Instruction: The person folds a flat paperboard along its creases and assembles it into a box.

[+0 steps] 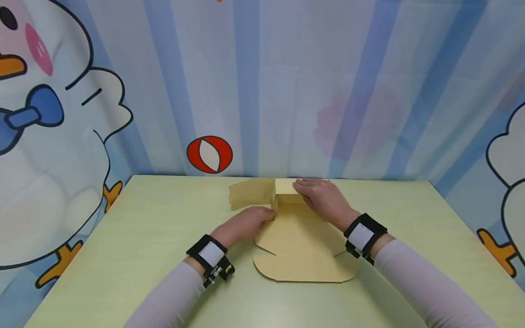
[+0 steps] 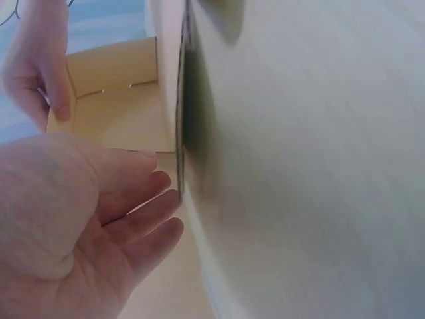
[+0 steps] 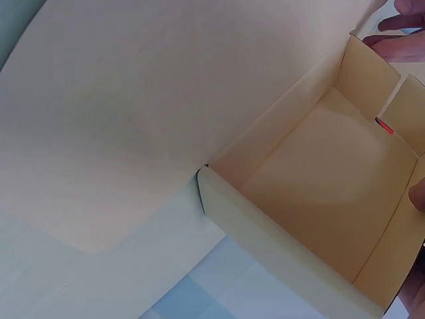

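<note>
A partly folded cardboard box [image 1: 303, 237] lies on the table, its wide flat panel with rounded, slit corners toward me. At its far end, walls stand up around a shallow tray section [image 3: 312, 179]. A long side flap [image 1: 252, 192] sticks out to the left. My left hand [image 1: 242, 224] pinches the box's near left corner, thumb and fingertips at the cardboard edge [image 2: 179, 133]. My right hand [image 1: 326, 200] grips the far wall; the left wrist view shows its thumb inside and its other fingers outside.
The box rests on a pale wooden table [image 1: 164, 255], near its back edge. Behind it hangs a blue striped cloth [image 1: 287, 91] printed with a cartoon duck [image 1: 49, 182] and a red and white ball [image 1: 209, 155].
</note>
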`<state>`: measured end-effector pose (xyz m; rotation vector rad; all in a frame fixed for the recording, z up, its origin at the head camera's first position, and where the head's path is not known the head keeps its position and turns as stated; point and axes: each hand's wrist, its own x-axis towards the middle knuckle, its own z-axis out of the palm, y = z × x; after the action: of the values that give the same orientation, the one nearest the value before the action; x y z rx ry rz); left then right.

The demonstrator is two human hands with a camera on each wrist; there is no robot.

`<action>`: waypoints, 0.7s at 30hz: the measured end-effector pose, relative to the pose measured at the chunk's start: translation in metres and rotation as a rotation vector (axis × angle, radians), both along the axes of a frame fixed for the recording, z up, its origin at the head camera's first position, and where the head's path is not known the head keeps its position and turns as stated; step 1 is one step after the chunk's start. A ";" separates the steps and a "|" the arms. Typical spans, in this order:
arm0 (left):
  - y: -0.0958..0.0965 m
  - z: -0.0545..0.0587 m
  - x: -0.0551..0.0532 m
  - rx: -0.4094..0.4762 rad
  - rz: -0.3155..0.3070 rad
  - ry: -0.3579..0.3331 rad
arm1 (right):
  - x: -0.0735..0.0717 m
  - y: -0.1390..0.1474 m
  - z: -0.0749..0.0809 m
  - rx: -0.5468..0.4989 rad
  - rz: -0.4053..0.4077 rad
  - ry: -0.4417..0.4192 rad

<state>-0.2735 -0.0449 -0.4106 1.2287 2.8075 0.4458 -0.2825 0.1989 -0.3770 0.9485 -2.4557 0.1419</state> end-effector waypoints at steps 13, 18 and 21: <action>-0.016 0.037 -0.011 0.057 0.108 0.228 | 0.000 0.002 0.001 0.003 0.001 -0.010; -0.022 0.046 -0.020 0.105 0.095 0.352 | -0.001 0.002 0.001 0.002 0.014 -0.008; -0.024 0.047 -0.024 0.107 0.116 0.390 | -0.001 0.001 0.000 0.004 0.011 -0.010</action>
<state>-0.2975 -0.0687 -0.3639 1.3013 3.2338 0.4058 -0.2833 0.2000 -0.3771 0.9659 -2.4613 0.1456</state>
